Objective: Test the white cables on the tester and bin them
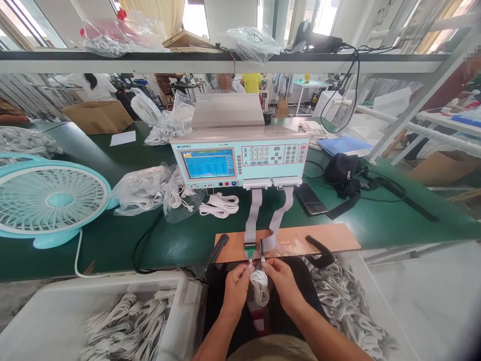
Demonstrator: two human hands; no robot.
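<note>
My left hand point(236, 287) and my right hand point(280, 282) both hold a small coiled white cable point(260, 287) just below the table's front edge. Each hand pinches one end of the cable at the two connectors point(255, 249) on the brown board point(323, 238). Two grey ribbon cables point(252, 213) run from those connectors up to a pale blue test machine point(240, 158) with a lit blue screen and a keypad.
A white bin point(75, 311) of coiled white cables sits at my lower left, a loose pile of cables point(349, 301) at my right. A turquoise fan point(50, 198), bagged cables point(145, 188), a phone point(310, 199) and a black pouch point(343, 173) lie on the green table point(112, 240). People work beyond.
</note>
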